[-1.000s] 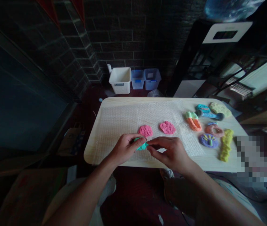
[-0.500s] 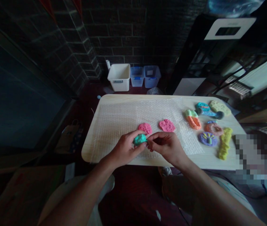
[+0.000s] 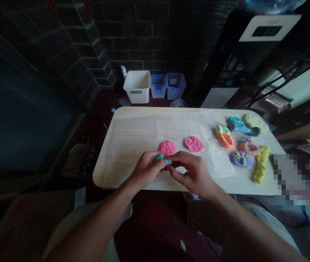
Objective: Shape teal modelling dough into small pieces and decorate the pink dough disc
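Observation:
A lump of teal-green modelling clay [image 3: 159,158] sits in the fingers of my left hand [image 3: 146,170], its thumb pressed across the front. My right hand [image 3: 191,170] meets it from the right, index finger and thumb closed about a small green end of the clay. Fingers cover much of the lump. Just beyond my hands, a flat pink clay piece [image 3: 167,147] with a bumpy surface lies on the bubble wrap [image 3: 133,138]. A second pink clay piece [image 3: 193,144] rests to its right.
On the right of the table [image 3: 102,171] lie an orange-and-green clay shape [image 3: 225,137], a purple disc [image 3: 241,159], a pinkish ring [image 3: 249,148], a yellow strip [image 3: 261,164] and a blue dumbbell-like shape [image 3: 243,129]. Bins [image 3: 137,87] stand on the floor behind.
The green clay has turned in my fingers, and less of it shows. My left thumb has come over its front, and my right fingers have shifted slightly left onto its end.

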Available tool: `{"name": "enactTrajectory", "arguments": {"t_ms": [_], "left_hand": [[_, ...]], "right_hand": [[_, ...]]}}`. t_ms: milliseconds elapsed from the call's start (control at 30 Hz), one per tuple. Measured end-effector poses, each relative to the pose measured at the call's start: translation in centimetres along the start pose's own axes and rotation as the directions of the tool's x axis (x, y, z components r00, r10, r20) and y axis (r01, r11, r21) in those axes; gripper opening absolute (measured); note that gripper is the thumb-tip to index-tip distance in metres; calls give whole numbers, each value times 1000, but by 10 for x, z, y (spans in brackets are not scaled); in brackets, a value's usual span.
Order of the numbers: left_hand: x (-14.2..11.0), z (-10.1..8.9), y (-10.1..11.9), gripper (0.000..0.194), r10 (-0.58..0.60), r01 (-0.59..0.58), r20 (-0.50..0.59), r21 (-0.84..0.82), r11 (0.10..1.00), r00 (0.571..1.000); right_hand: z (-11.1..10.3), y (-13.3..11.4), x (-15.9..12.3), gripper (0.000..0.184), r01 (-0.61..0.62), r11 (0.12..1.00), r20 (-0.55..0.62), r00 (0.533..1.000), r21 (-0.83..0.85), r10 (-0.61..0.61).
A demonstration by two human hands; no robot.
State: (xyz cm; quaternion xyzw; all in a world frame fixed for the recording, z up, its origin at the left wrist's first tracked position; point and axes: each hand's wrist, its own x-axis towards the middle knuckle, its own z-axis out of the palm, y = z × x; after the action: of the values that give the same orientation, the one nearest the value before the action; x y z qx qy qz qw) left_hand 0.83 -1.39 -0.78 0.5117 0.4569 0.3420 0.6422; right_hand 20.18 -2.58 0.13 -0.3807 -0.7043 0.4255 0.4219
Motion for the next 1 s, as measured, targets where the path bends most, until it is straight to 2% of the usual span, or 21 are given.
{"name": "enactTrajectory", "arguments": {"t_ms": [67, 133, 233, 300, 400, 500, 667, 733, 800, 900, 1000], "left_hand": [[0, -2, 3, 29, -52, 53, 35, -45, 998, 998], [-1, -3, 5, 27, -71, 74, 67, -52, 996, 995], [-2, -3, 5, 23, -35, 36, 97, -14, 999, 995], [-2, -2, 3, 21, 21, -26, 88, 48, 999, 996], [-1, -2, -1, 19, 82, -88, 54, 123, 988, 995], [-2, -2, -3, 19, 91, -98, 60, 131, 987, 994], [-3, 1, -3, 18, 175, -182, 50, 256, 949, 983], [-2, 0, -3, 15, 198, -182, -3, 373, 910, 980], [1, -5, -3, 13, 205, -132, -99, 487, 863, 974], [6, -18, -1, 14, 253, -89, -215, 571, 816, 943], [9, -34, 0, 12, 395, -162, -208, 673, 722, 895]], "right_hand": [[-6, -5, 0, 15, 130, 977, 46, 991, -170, -124], [-9, -8, 0, 14, 195, 945, 64, 981, -263, -185], [-9, -8, -1, 10, 204, 919, 61, 979, -336, -194], [-6, -4, -2, 8, 126, 939, 36, 992, -320, -121], [-1, 1, -3, 8, -122, 990, 10, 992, -72, 123], [5, 2, -2, 9, -308, 935, 28, 951, 177, 308], [9, 0, -1, 5, -371, 909, -36, 923, 188, 384], [8, 0, 1, 8, -431, 840, 12, 891, 329, 453], [3, 1, 3, 14, -464, 740, 69, 865, 487, 497], [-11, 5, 7, 19, -416, 683, 48, 871, 600, 489], [-27, 13, 12, 19, -340, 698, -68, 871, 630, 486]]}}
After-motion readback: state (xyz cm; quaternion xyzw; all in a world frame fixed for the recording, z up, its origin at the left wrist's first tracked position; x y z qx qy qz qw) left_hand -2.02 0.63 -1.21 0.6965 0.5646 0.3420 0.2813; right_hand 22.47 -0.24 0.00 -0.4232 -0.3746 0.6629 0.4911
